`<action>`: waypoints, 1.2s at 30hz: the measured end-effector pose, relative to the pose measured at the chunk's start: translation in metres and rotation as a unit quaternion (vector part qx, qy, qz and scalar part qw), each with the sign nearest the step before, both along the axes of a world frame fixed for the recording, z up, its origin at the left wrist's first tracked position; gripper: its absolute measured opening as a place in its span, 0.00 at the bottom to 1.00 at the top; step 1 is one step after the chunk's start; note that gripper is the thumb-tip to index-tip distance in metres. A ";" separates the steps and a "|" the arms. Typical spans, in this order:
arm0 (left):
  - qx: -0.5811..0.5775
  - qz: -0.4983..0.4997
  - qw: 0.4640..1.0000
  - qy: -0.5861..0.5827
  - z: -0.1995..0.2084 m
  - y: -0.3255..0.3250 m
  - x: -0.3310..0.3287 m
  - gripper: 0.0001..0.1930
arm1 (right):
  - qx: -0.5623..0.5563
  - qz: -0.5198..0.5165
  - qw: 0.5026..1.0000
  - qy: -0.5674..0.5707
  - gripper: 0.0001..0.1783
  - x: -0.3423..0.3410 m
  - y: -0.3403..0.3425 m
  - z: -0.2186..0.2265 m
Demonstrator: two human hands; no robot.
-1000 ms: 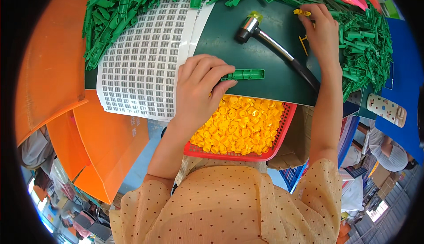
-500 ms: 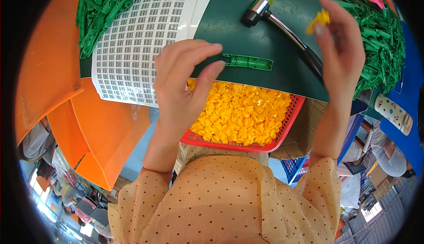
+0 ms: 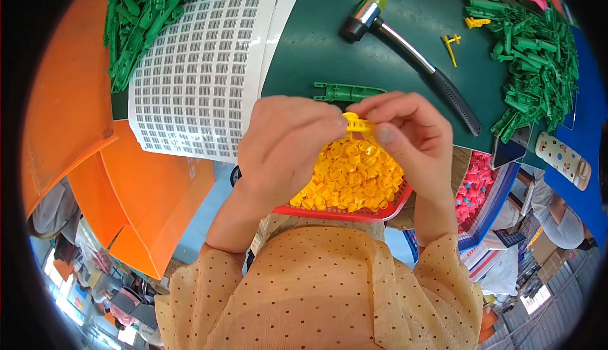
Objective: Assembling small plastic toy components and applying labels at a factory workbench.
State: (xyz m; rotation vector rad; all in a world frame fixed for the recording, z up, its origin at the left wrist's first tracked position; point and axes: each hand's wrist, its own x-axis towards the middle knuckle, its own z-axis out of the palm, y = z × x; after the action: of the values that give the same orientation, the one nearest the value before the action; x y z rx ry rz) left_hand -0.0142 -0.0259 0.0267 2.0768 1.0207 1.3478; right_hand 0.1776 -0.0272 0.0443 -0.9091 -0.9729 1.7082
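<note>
In front of me, both hands meet over a basket and pinch a small yellow plastic piece with slots along it. My right hand has its right end between thumb and forefinger. My left hand is closed at its left end, where a rounded yellow bit shows; the left fingertips are partly hidden. Just beyond my fingers, a long green plastic shell lies on the dark green table, its near side partly covered. Below my hands, the red basket holds many yellow ring-shaped caps.
A mallet lies across the table. Two loose yellow pieces are right of it. Green shells are heaped at right and far left. A printed label sheet covers the left side. A phone sits at the right edge.
My right hand has come down and left from beyond the mallet handle, with a yellow piece. My left hand has moved right and closed beside it. Yellow pieces on the table are now uncovered.
</note>
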 end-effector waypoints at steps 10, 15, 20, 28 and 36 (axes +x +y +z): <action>-0.243 -0.042 0.948 -0.202 0.001 -0.014 0.008 0.10 | 0.147 -0.058 0.980 -0.117 0.13 -0.007 -0.004 -0.003; -0.190 0.016 0.957 -0.219 -0.004 -0.011 0.013 0.10 | 0.114 -0.061 0.980 -0.148 0.18 -0.008 -0.004 -0.002; -0.078 0.052 0.988 -0.122 -0.001 -0.011 0.011 0.09 | 0.023 -0.085 0.992 -0.092 0.17 -0.010 -0.011 -0.002; 0.024 0.061 0.994 -0.089 -0.012 -0.014 0.022 0.06 | -0.020 -0.130 0.988 0.076 0.16 -0.032 -0.017 -0.004; -0.009 0.104 0.993 0.058 -0.016 -0.003 0.000 0.19 | 0.173 -0.188 0.938 -0.235 0.15 -0.007 0.001 -0.010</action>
State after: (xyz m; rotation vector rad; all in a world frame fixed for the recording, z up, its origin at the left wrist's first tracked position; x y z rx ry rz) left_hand -0.0142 -0.0287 0.0110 2.1031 1.3257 1.3209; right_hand 0.1704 -0.0262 0.0342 -1.2005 -1.2673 0.9734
